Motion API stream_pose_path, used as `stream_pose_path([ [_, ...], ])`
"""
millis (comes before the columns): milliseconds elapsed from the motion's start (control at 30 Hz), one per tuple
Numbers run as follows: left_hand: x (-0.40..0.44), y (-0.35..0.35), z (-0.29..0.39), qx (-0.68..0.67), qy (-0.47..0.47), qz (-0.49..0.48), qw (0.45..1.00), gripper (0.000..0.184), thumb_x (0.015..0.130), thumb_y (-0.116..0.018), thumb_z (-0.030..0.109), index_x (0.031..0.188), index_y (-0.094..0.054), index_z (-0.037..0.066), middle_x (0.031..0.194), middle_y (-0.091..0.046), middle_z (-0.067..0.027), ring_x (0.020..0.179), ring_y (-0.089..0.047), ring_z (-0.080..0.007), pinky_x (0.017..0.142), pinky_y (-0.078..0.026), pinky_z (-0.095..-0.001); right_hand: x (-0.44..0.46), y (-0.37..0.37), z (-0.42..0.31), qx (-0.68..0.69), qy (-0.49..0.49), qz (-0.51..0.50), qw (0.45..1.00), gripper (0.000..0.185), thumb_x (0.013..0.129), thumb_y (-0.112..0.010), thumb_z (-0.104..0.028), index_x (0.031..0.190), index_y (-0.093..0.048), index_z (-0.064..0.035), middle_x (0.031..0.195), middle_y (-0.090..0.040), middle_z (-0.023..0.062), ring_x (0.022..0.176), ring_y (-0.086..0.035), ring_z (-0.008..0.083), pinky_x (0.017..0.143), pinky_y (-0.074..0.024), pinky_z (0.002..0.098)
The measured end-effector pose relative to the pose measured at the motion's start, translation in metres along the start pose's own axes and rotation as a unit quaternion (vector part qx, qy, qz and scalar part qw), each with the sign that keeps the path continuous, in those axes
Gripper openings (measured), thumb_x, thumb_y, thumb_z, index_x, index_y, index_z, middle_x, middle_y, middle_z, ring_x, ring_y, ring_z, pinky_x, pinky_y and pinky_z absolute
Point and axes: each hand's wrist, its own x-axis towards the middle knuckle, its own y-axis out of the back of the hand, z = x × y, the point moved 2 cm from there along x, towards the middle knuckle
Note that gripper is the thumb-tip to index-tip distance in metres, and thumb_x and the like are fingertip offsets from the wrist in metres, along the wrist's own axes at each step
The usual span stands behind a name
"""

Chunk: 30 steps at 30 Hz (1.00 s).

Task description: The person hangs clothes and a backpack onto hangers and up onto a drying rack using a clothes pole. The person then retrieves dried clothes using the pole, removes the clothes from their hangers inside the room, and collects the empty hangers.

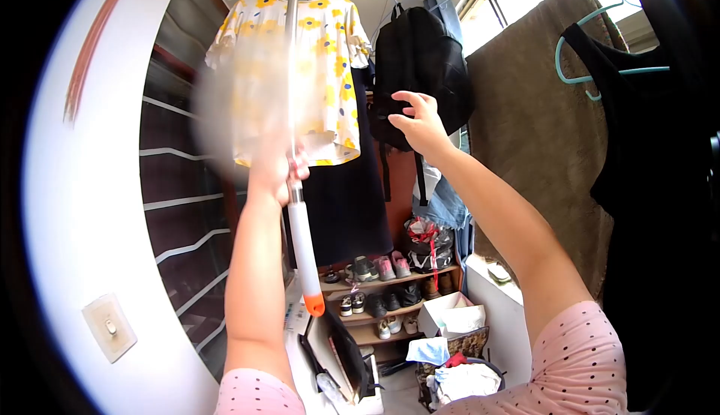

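Note:
My left hand (279,175) is wrapped around a long metal pole (292,40) that rises out of the top of the view. Below the fingers the pole has a white grip (304,242) with an orange end (313,305). A pale blur hides part of this hand and the cloth behind it. Raised to the right, my right hand (421,124) has its fingers apart and curved, with nothing in them. Behind it hangs a black backpack (420,55). A white shirt with yellow flowers (341,77) hangs on a hanger behind the pole.
A brown towel (540,130) and a black garment on a light-blue hanger (577,80) hang at right. Shoes stand on a wooden shelf (352,316) at the back. Below are a white box (451,314) and a basket of clothes (469,381). A barred window (180,205) is at left.

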Motion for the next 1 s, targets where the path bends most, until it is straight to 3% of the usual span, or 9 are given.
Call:
stream_pose_path([
  [33,0.03,0.009,0.019,0.019,-0.004,0.025,0.999,0.019,0.098,-0.042,0.026,0.097,-0.046,0.007,0.071,-0.048,-0.0027,0.047,-0.04,-0.0064,0.038,-0.034,-0.0199,0.016,-0.018,-0.008,0.003,0.034,-0.018,0.999,0.041,0.075,-0.064,-0.015,0.115,-0.056,-0.0128,0.129,-0.031,0.0169,0.109,-0.049,0.0289,0.089,-0.046,0.0341],
  [267,0.103,0.062,0.086,-0.006,-0.006,-0.098,0.995,0.027,0.099,-0.039,0.026,0.113,-0.043,0.002,0.077,-0.045,-0.003,0.052,-0.039,-0.0042,0.042,-0.038,-0.0154,-0.024,-0.067,-0.081,-0.034,0.074,-0.104,0.991,0.041,0.078,-0.062,-0.019,0.117,-0.053,-0.0127,0.134,-0.024,0.0208,0.109,-0.05,0.0352,0.096,-0.0432,0.0376],
  [367,0.118,0.075,0.083,-0.063,0.005,-0.131,0.989,0.031,0.099,-0.038,0.026,0.117,-0.042,0.002,0.078,-0.043,-0.0018,0.054,-0.039,-0.004,0.043,-0.04,-0.0156,-0.032,-0.072,-0.093,-0.04,0.101,-0.116,0.987,0.041,0.078,-0.062,-0.019,0.118,-0.052,-0.0127,0.134,-0.023,0.0208,0.11,-0.049,0.035,0.096,-0.0435,0.0379],
  [400,0.115,0.075,0.083,-0.07,-0.002,-0.136,0.988,0.032,0.099,-0.038,0.026,0.119,-0.042,0.001,0.077,-0.043,-0.0016,0.054,-0.04,-0.0041,0.044,-0.04,-0.0155,-0.034,-0.073,-0.095,-0.027,0.09,-0.12,0.988,0.038,0.08,-0.063,-0.018,0.116,-0.053,-0.0135,0.129,-0.027,0.0152,0.114,-0.044,0.0279,0.095,-0.0446,0.0367],
  [433,0.108,0.074,0.078,-0.066,-0.022,-0.141,0.988,0.033,0.099,-0.038,0.026,0.12,-0.041,0.001,0.077,-0.044,-0.0012,0.054,-0.04,-0.0041,0.044,-0.041,-0.0155,-0.036,-0.073,-0.096,-0.03,0.09,-0.12,0.988,0.038,0.08,-0.063,-0.018,0.116,-0.053,-0.0135,0.129,-0.027,0.0153,0.113,-0.044,0.0279,0.095,-0.0448,0.0367],
  [500,0.088,0.064,0.075,-0.075,-0.025,-0.104,0.991,0.035,0.1,-0.037,0.027,0.122,-0.041,0.001,0.075,-0.044,-0.0012,0.055,-0.042,-0.0047,0.045,-0.041,-0.0157,-0.039,-0.072,-0.093,-0.034,0.087,-0.123,0.988,0.037,0.08,-0.063,-0.017,0.116,-0.053,-0.0135,0.129,-0.027,0.0154,0.113,-0.044,0.028,0.094,-0.0452,0.0367],
  [667,0.111,0.079,0.069,-0.235,0.072,-0.165,0.955,0.037,0.099,-0.037,0.03,0.122,-0.043,0.002,0.071,-0.044,0.0004,0.055,-0.043,-0.0067,0.049,-0.045,-0.0193,-0.04,-0.072,-0.089,-0.046,0.096,-0.139,0.985,0.037,0.08,-0.064,-0.017,0.116,-0.053,-0.0136,0.13,-0.026,0.0156,0.112,-0.045,0.0287,0.095,-0.0449,0.0379],
  [767,0.142,0.084,0.068,-0.101,-0.005,-0.118,0.988,0.038,0.099,-0.037,0.031,0.123,-0.043,0.003,0.069,-0.045,0.0014,0.056,-0.044,-0.0072,0.05,-0.045,-0.0206,-0.035,-0.063,-0.092,-0.064,0.111,-0.148,0.981,0.038,0.081,-0.064,-0.017,0.116,-0.053,-0.0147,0.132,-0.025,0.0159,0.112,-0.046,0.0294,0.095,-0.0444,0.0385],
  [1000,0.106,0.057,0.072,-0.169,0.039,-0.181,0.968,0.042,0.099,-0.036,0.029,0.128,-0.039,-0.001,0.068,-0.042,0.0019,0.052,-0.04,-0.0055,0.047,-0.041,-0.0194,-0.026,-0.04,-0.081,-0.08,0.113,-0.144,0.98,0.039,0.08,-0.065,-0.018,0.117,-0.053,-0.0157,0.132,-0.027,0.0156,0.112,-0.046,0.0283,0.095,-0.0438,0.0378],
])
